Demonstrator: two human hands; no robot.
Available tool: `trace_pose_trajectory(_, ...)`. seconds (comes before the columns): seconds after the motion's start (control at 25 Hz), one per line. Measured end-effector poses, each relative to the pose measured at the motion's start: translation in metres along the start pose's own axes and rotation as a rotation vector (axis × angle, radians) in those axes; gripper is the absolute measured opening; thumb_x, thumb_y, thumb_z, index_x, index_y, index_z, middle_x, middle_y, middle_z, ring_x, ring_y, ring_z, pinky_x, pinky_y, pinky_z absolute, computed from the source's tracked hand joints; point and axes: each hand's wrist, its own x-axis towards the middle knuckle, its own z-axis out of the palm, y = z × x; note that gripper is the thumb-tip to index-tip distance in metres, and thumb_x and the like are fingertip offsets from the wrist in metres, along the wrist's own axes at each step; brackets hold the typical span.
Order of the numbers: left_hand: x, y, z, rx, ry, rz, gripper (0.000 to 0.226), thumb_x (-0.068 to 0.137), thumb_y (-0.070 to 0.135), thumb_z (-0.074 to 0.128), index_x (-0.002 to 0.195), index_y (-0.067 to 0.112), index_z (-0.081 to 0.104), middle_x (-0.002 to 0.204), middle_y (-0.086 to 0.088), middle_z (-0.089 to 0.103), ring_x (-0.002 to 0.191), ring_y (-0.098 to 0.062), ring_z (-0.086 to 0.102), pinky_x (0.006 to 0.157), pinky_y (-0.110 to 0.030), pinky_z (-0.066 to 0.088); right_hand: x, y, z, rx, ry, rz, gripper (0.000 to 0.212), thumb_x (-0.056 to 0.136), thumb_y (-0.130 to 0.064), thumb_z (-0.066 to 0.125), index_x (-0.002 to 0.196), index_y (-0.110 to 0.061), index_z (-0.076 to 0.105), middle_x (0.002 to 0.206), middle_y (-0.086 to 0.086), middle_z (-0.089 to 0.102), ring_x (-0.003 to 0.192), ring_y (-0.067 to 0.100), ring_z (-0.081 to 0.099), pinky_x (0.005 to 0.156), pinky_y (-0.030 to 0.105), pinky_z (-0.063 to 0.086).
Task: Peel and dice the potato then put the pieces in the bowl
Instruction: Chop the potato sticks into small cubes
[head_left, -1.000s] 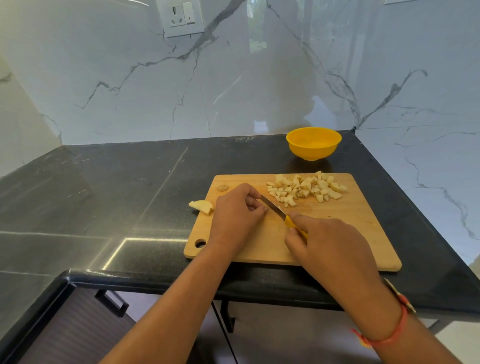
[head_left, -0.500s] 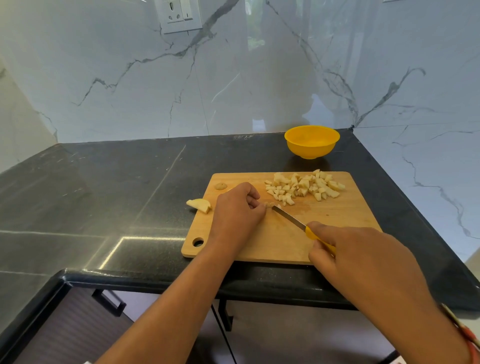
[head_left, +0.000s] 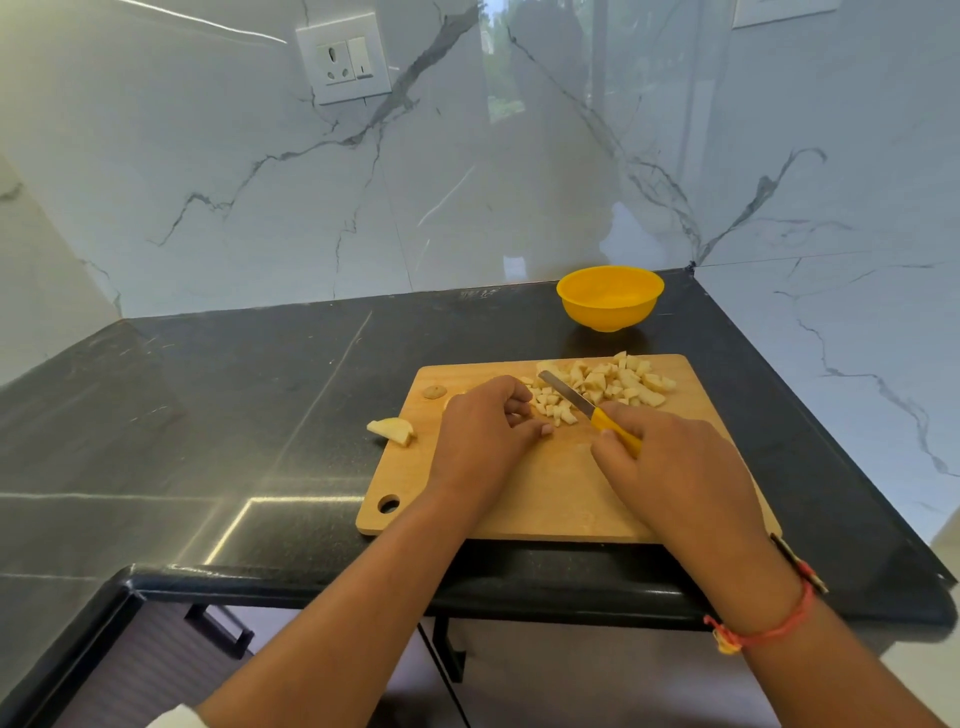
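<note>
Lying heaped at the far end of the cutting board (head_left: 561, 499), the potato dice (head_left: 605, 382) have the knife (head_left: 569, 395) back among them — a moment ago it was drawn clear to the right. The right hand (head_left: 675, 467) grips its yellow handle; the left hand (head_left: 483, 436) curls beside the heap, its hold hidden — dicing seems nearly done, the bowl (head_left: 608, 317) beyond unfilled.

Glossy veined marble walls (head_left: 218, 171) with a socket (head_left: 344, 58) enclose a black countertop (head_left: 208, 395)
</note>
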Motion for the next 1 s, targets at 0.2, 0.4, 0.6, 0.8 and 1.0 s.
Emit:
trace_pose_trajectory(0.2, 0.012, 0.005, 0.005, -0.002, 0.013, -0.013, 0.03, 0.078, 0.027, 0.084, 0.103, 0.021, 0.07, 0.085, 0.012, 0.069, 0.076, 0.0, 0.063, 0.073, -0.015, 0.054, 0.001, 0.006, 0.003, 0.025, -0.01, -0.002, 0.042, 0.093, -0.05, 0.044, 0.132, -0.041, 0.057, 0.071, -0.021, 0.053, 0.061, 0.003, 0.052, 0.052, 0.021, 0.045)
trace_pose_trajectory(0.4, 0.009, 0.001, -0.011, -0.035, -0.002, 0.017, 0.032, 0.08, 0.028, 0.081, 0.109, 0.026, 0.067, 0.097, 0.014, 0.068, 0.085, 0.003, 0.062, 0.076, -0.012, 0.052, -0.001, 0.005, 0.003, 0.051, 0.005, -0.01, 0.043, 0.093, -0.051, 0.044, 0.133, -0.041, 0.056, 0.068, -0.022, 0.053, 0.058, 0.003, 0.052, 0.052, 0.02, 0.046)
trace_pose_trajectory(0.6, 0.016, -0.037, -0.082, 0.321, -0.05, 0.005, 0.034, 0.085, 0.039, 0.074, 0.117, 0.035, 0.065, 0.123, 0.012, 0.06, 0.112, -0.007, 0.056, 0.098, -0.035, 0.048, -0.005, 0.002, 0.003, 0.006, 0.011, -0.04, 0.047, 0.091, -0.054, 0.039, 0.132, -0.042, 0.056, 0.068, -0.021, 0.057, 0.057, 0.004, 0.053, 0.053, 0.027, 0.053)
trace_pose_trajectory(0.8, 0.015, -0.069, -0.111, 0.47, -0.264, -0.179, 0.047, 0.085, 0.046, 0.072, 0.129, 0.033, 0.061, 0.138, 0.005, 0.057, 0.123, -0.019, 0.054, 0.104, -0.041, 0.043, -0.007, -0.002, 0.002, -0.032, -0.023, -0.07, 0.045, 0.093, -0.053, 0.041, 0.135, -0.043, 0.053, 0.076, -0.018, 0.062, 0.062, 0.005, 0.054, 0.057, 0.03, 0.054)
trace_pose_trajectory(1.0, 0.009, -0.071, -0.101, 0.365, -0.219, -0.161, 0.043, 0.082, 0.045, 0.076, 0.121, 0.03, 0.067, 0.119, 0.009, 0.065, 0.097, -0.006, 0.054, 0.085, -0.026, 0.044, -0.008, -0.003, 0.001, -0.051, -0.03, -0.093, 0.043, 0.093, -0.051, 0.043, 0.134, -0.043, 0.054, 0.074, -0.018, 0.062, 0.06, 0.004, 0.053, 0.055, 0.028, 0.053)
